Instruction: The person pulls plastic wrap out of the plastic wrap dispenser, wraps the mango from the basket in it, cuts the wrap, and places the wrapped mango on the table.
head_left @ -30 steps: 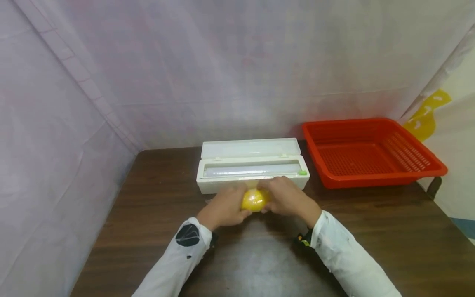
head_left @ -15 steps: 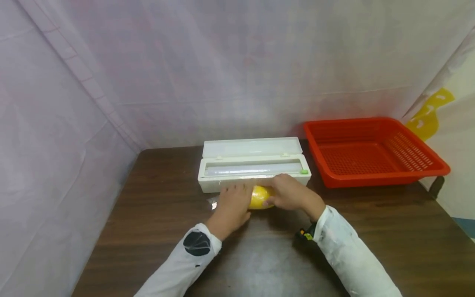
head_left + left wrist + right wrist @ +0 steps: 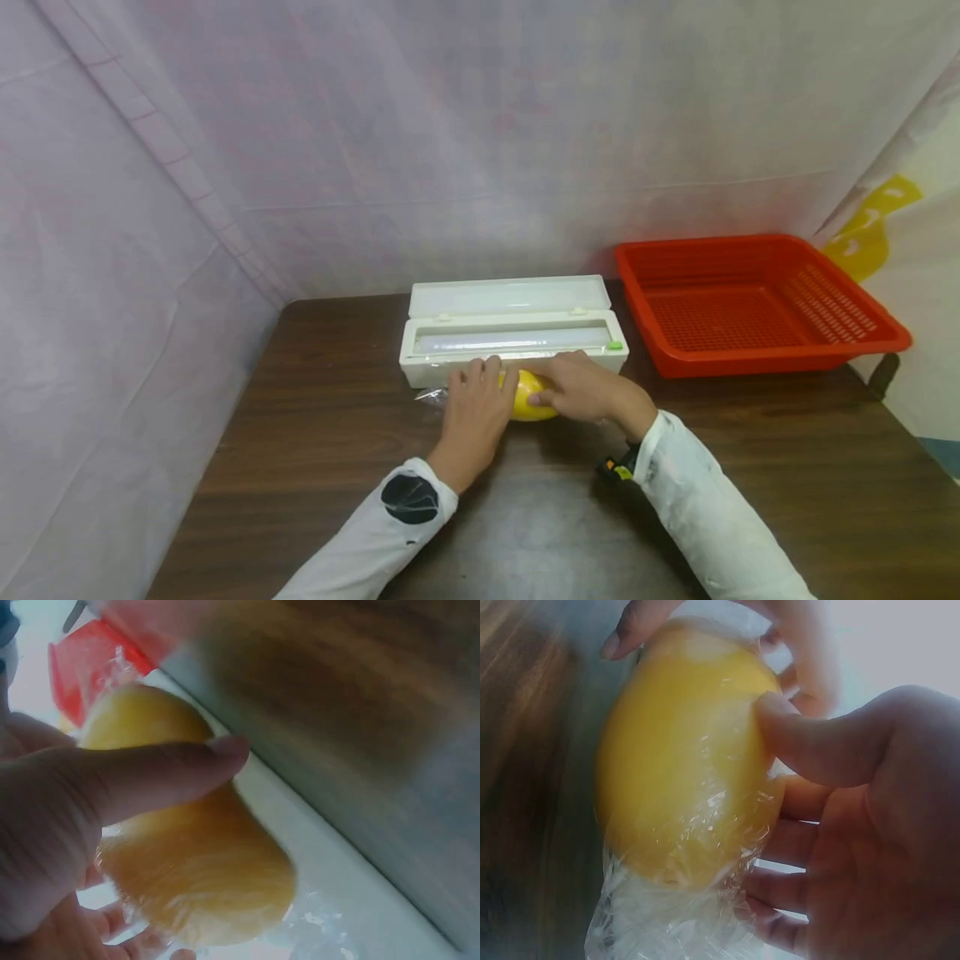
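Observation:
A smooth yellow fruit (image 3: 534, 397), wrapped in clear cling film, is held between both hands just in front of a white cling film box. My left hand (image 3: 478, 414) grips its left part. In the left wrist view, the thumb (image 3: 169, 774) crosses the fruit (image 3: 217, 877) while other fingers show behind it. From the other side my right hand (image 3: 592, 392) holds the fruit, its thumb (image 3: 810, 746) pressing the surface and its fingers lying behind. Loose crinkled film (image 3: 667, 922) trails from one end of the fruit (image 3: 690, 757).
Behind the hands, the white cling film box (image 3: 418, 374) has its lid (image 3: 510, 297) up, showing a film roll (image 3: 510, 339) and a green slider (image 3: 614, 345). A red plastic basket (image 3: 750, 363) sits at the back right of the brown wooden table (image 3: 315, 433).
My left hand has turned and moved over the fruit's left part, its fingers pointing away. The fruit has shifted slightly right with my right hand. Loose film now shows left of the left hand.

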A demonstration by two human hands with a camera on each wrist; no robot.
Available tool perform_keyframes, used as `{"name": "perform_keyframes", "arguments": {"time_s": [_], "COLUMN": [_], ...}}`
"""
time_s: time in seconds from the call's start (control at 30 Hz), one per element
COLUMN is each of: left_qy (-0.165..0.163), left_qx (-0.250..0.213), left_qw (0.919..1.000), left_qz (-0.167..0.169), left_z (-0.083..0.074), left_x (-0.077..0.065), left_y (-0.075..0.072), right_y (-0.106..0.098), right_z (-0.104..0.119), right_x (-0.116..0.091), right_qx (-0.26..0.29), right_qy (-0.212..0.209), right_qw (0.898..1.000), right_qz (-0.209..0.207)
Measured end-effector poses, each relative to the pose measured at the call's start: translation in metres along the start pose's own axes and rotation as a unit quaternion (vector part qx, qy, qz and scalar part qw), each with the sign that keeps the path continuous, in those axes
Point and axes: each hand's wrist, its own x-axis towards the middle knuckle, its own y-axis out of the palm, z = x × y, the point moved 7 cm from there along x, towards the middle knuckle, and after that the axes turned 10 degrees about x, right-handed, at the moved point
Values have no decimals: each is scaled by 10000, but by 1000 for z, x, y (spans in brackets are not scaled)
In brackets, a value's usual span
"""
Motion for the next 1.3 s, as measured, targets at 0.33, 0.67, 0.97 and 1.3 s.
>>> {"name": "perform_keyframes", "arguments": {"time_s": [0.33,0.67,0.97,1.3], "left_qy": [174,347,424,374], "left_qx": [245,123,-488,-907], "left_qw": [9991,9981,9978,9941], "left_qz": [-287,-486,109,465], "left_z": [-1,6,13,17], "left_x": [-1,3,6,9], "left_y": [-1,-9,-4,3], "right_y": [1,-2,-7,-20], "right_z": [-3,-1,-3,31], "right_x": [-3,-4,-5,-12], "right_qx": [271,678,373,-1504], "right_qy": [259,102,556,109], "right_qw": [9988,9976,9974,9791], "right_qz": [315,114,-279,-1369]}}
